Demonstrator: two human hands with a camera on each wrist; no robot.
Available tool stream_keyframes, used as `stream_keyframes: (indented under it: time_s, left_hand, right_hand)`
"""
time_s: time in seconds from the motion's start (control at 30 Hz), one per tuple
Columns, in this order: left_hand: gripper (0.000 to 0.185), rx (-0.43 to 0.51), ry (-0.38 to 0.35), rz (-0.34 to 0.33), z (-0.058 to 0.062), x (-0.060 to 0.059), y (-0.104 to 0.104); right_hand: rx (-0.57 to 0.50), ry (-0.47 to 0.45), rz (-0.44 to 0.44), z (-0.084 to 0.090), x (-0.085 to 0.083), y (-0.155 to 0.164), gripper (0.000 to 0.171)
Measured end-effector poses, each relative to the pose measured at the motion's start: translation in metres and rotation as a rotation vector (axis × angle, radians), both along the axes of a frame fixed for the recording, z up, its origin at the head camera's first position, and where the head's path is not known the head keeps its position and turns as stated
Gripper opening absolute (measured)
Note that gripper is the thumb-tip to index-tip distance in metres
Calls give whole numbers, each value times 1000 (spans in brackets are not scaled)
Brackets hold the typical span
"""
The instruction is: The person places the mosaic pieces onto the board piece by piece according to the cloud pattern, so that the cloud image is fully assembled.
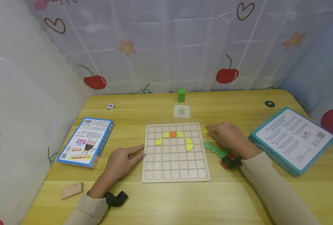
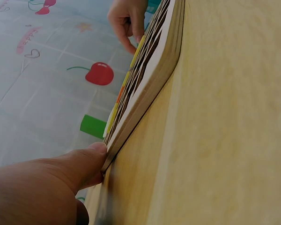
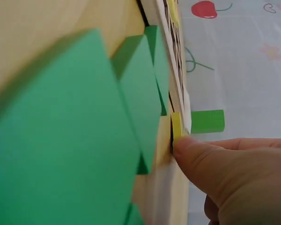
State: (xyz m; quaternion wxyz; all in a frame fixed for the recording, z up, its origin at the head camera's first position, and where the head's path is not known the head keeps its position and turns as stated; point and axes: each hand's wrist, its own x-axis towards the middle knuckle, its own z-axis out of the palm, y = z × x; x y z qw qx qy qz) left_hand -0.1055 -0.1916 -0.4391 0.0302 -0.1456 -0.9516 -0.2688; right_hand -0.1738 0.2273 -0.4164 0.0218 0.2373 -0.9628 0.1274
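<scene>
Yellow tiles [image 1: 189,147] number six: five on one board [image 1: 174,165], one pinched by right grip [image 1: 227,135], left grip [image 1: 120,163] relaxed.

Left hand [image 1: 121,163] is over left, thumb and index stretched out. Right hand [image 1: 229,135] sits slightly farther off, kinda pinching.

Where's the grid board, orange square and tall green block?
Grid board [image 1: 173,149]: head view, a bare central square.
Orange square [image 1: 173,134]: head view, middle of its top.
Tall green block [image 1: 181,96]: head view, front face.

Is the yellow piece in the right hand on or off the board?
Off: the right hand pinches the yellow piece to the right of the board.
</scene>
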Motion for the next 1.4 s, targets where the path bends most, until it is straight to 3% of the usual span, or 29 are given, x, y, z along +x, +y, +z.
stream_keyframes:
  time_s: [0.23, 0.57, 0.8, 1.17, 1.4]
  left_hand:
    - [39, 1, 9, -3, 0, -1, 0]
    - [38, -2, 10, -2, 0, -1, -2]
    - [39, -1, 0, -7, -1, -1, -2]
    - [40, -16, -2, -19, -1, -1, -1]
    - [39, -19, 15, -16, -2, -1, -2]
  right_hand:
    - [-58, -15, 6, 10, 2, -7, 32]
    - [-61, -109, 232, 18, 21, -77, 28]
    - [-59, -85, 376, 21, 28, -127, 26]
    - [-35, -111, 431, 12, 21, -152, 27]
    - [-72, -79, 395, 6, 19, -154, 31]
